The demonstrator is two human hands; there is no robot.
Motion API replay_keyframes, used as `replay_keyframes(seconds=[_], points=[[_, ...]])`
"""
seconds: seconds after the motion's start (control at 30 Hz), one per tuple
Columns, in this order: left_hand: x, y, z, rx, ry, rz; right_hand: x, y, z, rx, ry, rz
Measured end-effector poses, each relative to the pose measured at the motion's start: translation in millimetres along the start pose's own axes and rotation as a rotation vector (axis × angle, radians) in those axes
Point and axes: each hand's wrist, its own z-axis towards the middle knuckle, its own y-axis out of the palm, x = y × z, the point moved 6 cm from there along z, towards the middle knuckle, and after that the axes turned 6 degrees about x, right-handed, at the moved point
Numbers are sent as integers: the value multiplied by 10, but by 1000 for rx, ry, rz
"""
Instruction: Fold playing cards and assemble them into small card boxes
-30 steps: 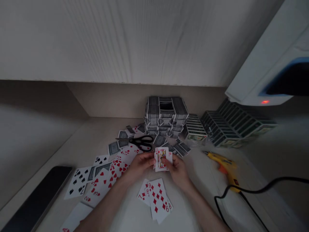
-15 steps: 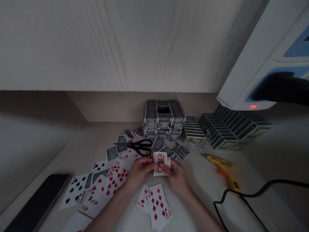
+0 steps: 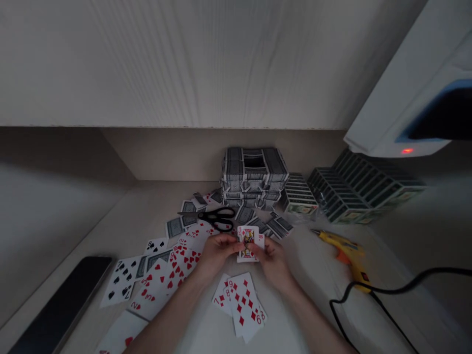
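Observation:
Between my two hands I hold a few playing cards (image 3: pixel 248 237), face up, with a jack of diamonds in front and another red card sticking out at its right. My left hand (image 3: pixel 220 251) pinches their left edge between thumb and fingers. On the right side, my right hand (image 3: pixel 272 258) grips them with its thumb across the front. Below the hands, a nine of diamonds (image 3: pixel 244 301) lies over a seven and an eight on the table. Heart cards (image 3: pixel 180 265) are spread out left of my left forearm. Black-handled scissors (image 3: pixel 217 216) rest on cards just beyond my left hand.
A box built of folded cards (image 3: pixel 254 172) stands at the back, with card-box stacks (image 3: pixel 341 196) to its right. A yellow glue gun (image 3: pixel 344 248) and black cable (image 3: pixel 368 284) lie at right. At left is a black phone (image 3: pixel 62 305). A white power strip (image 3: pixel 398 118) hangs upper right.
The view has shifted slightly, so the whole scene sits a little higher and further right. Both hands keep their hold on the cards.

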Motion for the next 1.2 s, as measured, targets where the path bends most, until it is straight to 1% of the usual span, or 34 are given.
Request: replay_keyframes(seconds=[0.1, 0.27, 0.5, 0.7, 0.83, 1.0, 1.13, 1.2], points=[[-8, -11, 2, 18, -16, -12, 5, -13, 0, 14, 7, -22], [-17, -11, -2, 44, -49, -52, 1, -8, 5, -9, 3, -36], [15, 1, -14, 40, -30, -34, -39, 7, -2, -23, 23, -1], [-28, 7, -6, 53, -22, -37, -20, -2, 11, -54, 43, 35], [-54, -12, -11, 107, 57, 36, 5, 7, 9, -89, 51, 21], [-20, 6, -48, 138, 195, 169, 27, 16, -6, -98, 47, -21], [34, 2, -111, 231, 335, 343, 82, 50, -30, -122, 65, -66], [54, 13, -152, 259, 392, 442, 87, 74, -50, -127, 67, -86]])
